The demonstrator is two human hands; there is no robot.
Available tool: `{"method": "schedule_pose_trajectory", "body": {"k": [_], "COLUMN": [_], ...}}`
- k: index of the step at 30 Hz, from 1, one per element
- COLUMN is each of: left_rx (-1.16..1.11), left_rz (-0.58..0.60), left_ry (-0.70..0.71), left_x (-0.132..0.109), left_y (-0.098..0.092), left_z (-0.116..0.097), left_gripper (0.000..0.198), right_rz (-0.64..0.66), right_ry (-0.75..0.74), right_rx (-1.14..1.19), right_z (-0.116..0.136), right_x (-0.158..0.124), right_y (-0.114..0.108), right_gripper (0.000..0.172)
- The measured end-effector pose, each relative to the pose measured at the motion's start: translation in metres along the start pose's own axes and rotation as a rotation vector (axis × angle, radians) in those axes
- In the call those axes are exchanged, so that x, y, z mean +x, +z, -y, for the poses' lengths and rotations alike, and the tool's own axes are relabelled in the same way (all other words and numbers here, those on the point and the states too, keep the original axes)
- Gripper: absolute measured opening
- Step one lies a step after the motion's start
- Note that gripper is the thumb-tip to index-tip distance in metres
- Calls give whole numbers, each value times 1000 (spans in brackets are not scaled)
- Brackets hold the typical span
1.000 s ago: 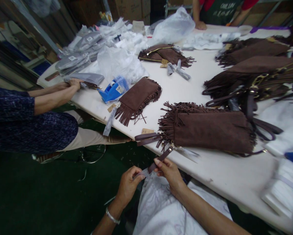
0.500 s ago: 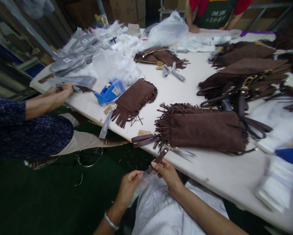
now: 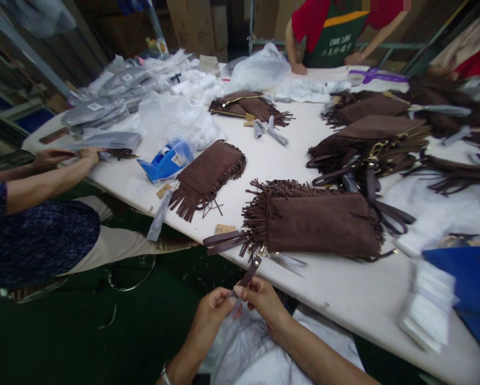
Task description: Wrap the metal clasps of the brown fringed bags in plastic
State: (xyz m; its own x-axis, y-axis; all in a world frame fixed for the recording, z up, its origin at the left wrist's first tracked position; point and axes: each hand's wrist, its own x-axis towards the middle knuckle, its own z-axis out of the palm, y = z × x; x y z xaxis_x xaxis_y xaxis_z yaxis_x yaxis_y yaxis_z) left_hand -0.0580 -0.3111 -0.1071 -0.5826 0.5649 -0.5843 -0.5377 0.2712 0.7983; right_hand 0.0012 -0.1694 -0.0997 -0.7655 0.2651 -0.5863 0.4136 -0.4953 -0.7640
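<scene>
A brown fringed bag (image 3: 320,224) lies flat near the table's front edge, and its wrist strap (image 3: 248,274) hangs over that edge toward me. My right hand (image 3: 262,299) pinches the strap between thumb and fingers. Close beside it, my left hand (image 3: 214,315) is closed on a clear plastic sleeve (image 3: 235,305) at the strap's lower end. Fingers partly hide how far the sleeve covers the strap. Other straps (image 3: 226,243) and a cardboard tag (image 3: 225,229) lie at the bag's left end.
Another fringed bag (image 3: 208,168) lies beside a blue tape dispenser (image 3: 165,160). More brown bags (image 3: 368,139) are heaped at the right, near a white stack (image 3: 428,305) and a blue item (image 3: 464,289). A co-worker's hands (image 3: 90,155) handle a plastic-wrapped bag at left; another person (image 3: 340,37) stands opposite.
My hands have drawn closer together on the strap, with the left moving up along the plastic sleeve. The whole view has shifted, so the table appears lower and further left.
</scene>
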Motion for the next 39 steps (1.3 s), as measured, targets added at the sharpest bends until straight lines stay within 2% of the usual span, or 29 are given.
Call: {"method": "schedule_pose_trajectory", "body": {"k": [2, 5, 10, 14, 17, 20, 24, 32, 39], "left_rx": [40, 62, 111, 152, 126, 107, 82, 0, -17], "left_rz": [24, 35, 80, 141, 176, 159, 113, 76, 60], "left_ry": [48, 28, -41, -58, -69, -34, -32, -42, -2], "left_x": [8, 12, -4, -13, -10, -2, 6, 20, 34], "left_y": [2, -2, -29, -40, -39, -37, -27, 15, 41], "left_z": [-2, -11, -32, -38, -34, -27, -25, -36, -47], "left_gripper": [32, 29, 34, 33, 29, 26, 25, 26, 26], "right_rz": [24, 26, -98, -76, -85, -98, -91, -98, -38], "right_ry": [-13, -8, -55, 22, 59, 69, 75, 81, 108], "right_rx": [-16, -76, -67, 76, 157, 181, 174, 181, 187], "right_z": [-2, 0, 20, 31, 32, 33, 33, 34, 35], "right_x": [0, 0, 2, 9, 12, 12, 12, 9, 4], "right_y": [-5, -20, -47, -44, -36, -33, -37, -38, -40], "right_gripper": [39, 38, 41, 42, 39, 38, 38, 36, 38]}}
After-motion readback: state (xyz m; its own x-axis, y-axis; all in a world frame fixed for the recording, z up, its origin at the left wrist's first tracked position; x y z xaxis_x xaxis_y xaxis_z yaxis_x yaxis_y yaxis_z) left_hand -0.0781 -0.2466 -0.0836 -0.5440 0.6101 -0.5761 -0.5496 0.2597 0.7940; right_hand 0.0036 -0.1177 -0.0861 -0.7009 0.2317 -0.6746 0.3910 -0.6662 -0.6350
